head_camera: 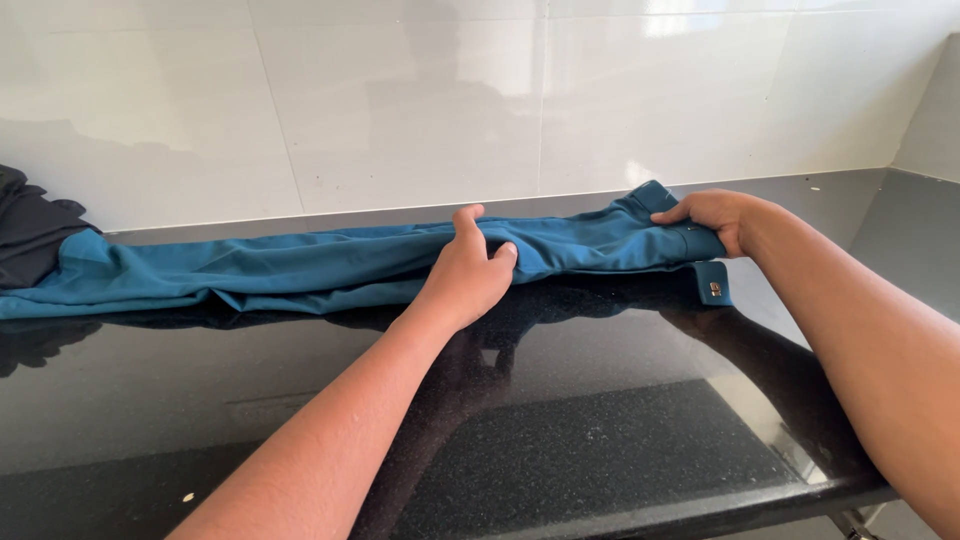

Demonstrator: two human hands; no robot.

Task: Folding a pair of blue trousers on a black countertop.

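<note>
- Glossy black speckled stone counter (600,440), mirror-like.
- Left hand (468,272) pinches a fold at the middle of smooth teal trousers (300,265), stretched lengthwise along the counter's back.
- Right hand (712,212) clamps the waistband end; small rectangular tag (715,289) just below.
- Dark crumpled garment (30,235) at far left.
- White glossy tiled wall (480,100) behind.

Quick count from where I'm standing: one long teal fabric garment (330,265), stretched out along the back edge of the worktop. One dark, nearly black bundle of cloth (30,235) at the far left end of that same back edge. Two bare hands on the teal piece, the left hand (468,275) near its middle and the right hand (715,212) at its right end. One glossy black stone worktop (560,430) under everything.
</note>
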